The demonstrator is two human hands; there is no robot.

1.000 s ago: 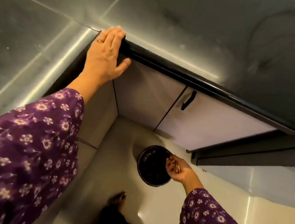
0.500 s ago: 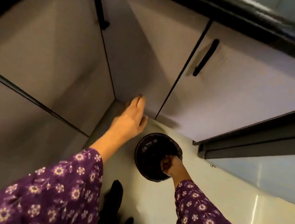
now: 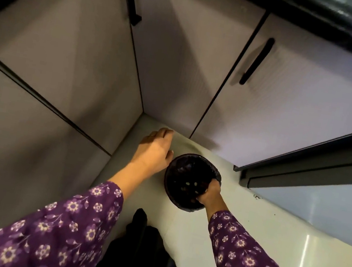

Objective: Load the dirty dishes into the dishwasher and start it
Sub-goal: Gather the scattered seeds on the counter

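Left of the bin [image 3: 178, 203], a flowered sleeve [image 3: 65, 219] is reaching forward and the left hand [image 3: 153, 150] is hanging just beside the rim. Its fingers are loose and nearly straight, holding nothing, with the fingertips pointing at the floor [image 3: 247, 228] under the cabinet doors [image 3: 182, 64] beyond the bin. The bin itself is standing upright on the floor, dark and lined, with a few pale scraps [image 3: 189, 184] lying at its bottom. At its right rim the right hand [image 3: 210, 192] is dipping inside, knuckles up and fingers hidden below the edge. I cannot tell whether it is gripping anything or letting something go. Right of the bin, a pale appliance front [image 3: 322, 206] is jutting out under a dark ledge; whether that is the dishwasher cannot be told. No dishes are showing anywhere in view, so where they are lying is unknown. My reading is that the person is clearing leftovers into the bin, a step that comes ahead of loading. On that reading the task is hardly begun: racking the dishes, closing the door and starting the wash all appear to be left.
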